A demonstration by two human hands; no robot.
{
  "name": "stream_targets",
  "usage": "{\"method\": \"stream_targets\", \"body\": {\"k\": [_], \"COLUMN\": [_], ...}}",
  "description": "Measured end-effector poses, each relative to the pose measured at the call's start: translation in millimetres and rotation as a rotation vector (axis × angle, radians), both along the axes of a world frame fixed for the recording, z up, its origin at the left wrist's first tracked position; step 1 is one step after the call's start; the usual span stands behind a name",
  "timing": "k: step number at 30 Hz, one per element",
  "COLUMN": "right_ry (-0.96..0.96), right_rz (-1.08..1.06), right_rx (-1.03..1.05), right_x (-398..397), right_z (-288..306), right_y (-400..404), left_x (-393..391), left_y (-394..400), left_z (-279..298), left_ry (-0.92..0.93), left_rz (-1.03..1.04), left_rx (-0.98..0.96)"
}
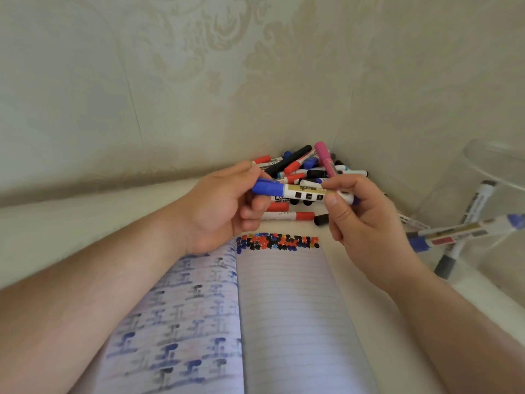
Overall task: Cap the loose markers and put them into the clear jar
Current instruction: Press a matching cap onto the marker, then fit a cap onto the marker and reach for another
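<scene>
My left hand (pixel 224 206) comes in over the open notebook (pixel 284 308), its left page covered in blurred blue and grey marks. The fingers (pixel 255 207) of that hand are curled shut around the blue cap (pixel 268 187) of a marker (pixel 306 193), which lies level between my two hands with the cap on its barrel. Along the top edge of the right page runs a band of black, red and blue ink dabs (pixel 278 241). Behind the held marker, a pile of loose markers (pixel 306 169) fills the corner of the pale tabletop (pixel 85 220) against the patterned wall (pixel 199 81). My right hand (pixel 360 220) pinches the marker's other end, thumb in front, fingers closed on it. Furthest right stands the clear jar (pixel 494 166), with several markers (pixel 460 234) already inside it, leaning at angles.
</scene>
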State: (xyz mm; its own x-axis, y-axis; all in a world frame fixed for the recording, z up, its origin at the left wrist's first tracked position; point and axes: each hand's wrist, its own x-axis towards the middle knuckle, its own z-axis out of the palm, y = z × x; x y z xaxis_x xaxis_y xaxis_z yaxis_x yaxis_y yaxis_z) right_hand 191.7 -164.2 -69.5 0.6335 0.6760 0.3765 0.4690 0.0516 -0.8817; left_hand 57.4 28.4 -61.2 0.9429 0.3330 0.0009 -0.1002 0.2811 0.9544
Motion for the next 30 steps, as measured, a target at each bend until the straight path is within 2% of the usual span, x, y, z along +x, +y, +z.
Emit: {"method": "stream_targets", "body": {"k": [6,8,11,14,16,19,23,27,30], "right_ry": [-0.017,-0.003,0.015,-0.035,-0.07,-0.083,-0.109,-0.259,-0.278], "right_rz": [-0.022,-0.038,-0.022,-0.003,-0.018,-0.149,-0.417,-0.718,-0.876], "right_rx": [-0.049,-0.062,-0.062,-0.071,-0.05,0.041,0.311,0.413,0.41], "right_x": [-8,-9,-8,-9,-12,-15,-11,6,17], "right_z": [-1,1,3,9,14,25,71,123,140], "right_y": [5,7,7,5,1,-6,-43,-113,-150], "left_x": [-2,-2,0,2,4,6,2,-6,-11], "left_y": [-1,-2,-4,-3,0,3,22,54,58], "left_z": [-4,-5,-11,-17,-17,-15,-13,-16,-16], "left_ry": [0.019,0.01,0.013,0.012,0.0,-0.015,-0.07,0.041,0.178], "left_rz": [-0.041,-0.035,-0.037,-0.032,-0.011,0.062,0.15,0.14,0.11], "left_rx": [-0.152,-0.095,0.093,0.204,0.381,0.748,1.19,1.444,1.496]}}
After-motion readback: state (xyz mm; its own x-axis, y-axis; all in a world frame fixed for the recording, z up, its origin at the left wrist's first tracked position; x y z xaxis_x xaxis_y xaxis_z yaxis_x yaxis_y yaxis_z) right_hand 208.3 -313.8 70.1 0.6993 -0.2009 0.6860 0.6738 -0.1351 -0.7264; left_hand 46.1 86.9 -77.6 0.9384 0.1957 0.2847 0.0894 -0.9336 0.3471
